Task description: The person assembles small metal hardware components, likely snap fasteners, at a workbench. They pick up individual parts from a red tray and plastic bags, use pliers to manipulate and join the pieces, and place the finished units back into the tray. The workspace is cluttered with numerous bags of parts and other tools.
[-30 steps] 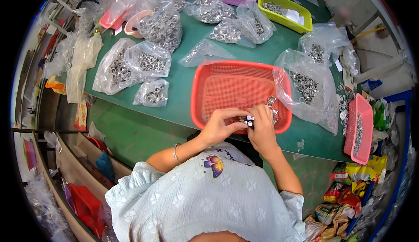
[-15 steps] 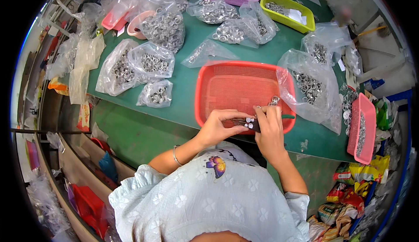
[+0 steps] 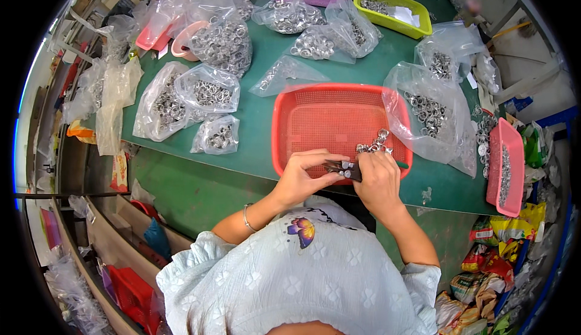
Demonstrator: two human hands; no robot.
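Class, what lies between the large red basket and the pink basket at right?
In the head view: a clear bag of metal pieces, then more pieces beside the pink basket.

A worker [image 3: 339,256] wears a pale blue short-sleeved blouse [image 3: 302,280] patterned with textured, tonal four-petal flowers [image 3: 294,285], its loose left sleeve [image 3: 187,259] gathered into ruffles, a purple, orange and yellow butterfly motif [image 3: 301,233] brightening the front beside dark line-work [image 3: 322,215]; a slim, silver-coloured bangle [image 3: 246,216] circles the left wrist [image 3: 256,213]

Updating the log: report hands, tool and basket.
Right hand gripping dark tool; left hand at its left end. Metal pieces in red basket. Clear bag overlapping basket's right rim.
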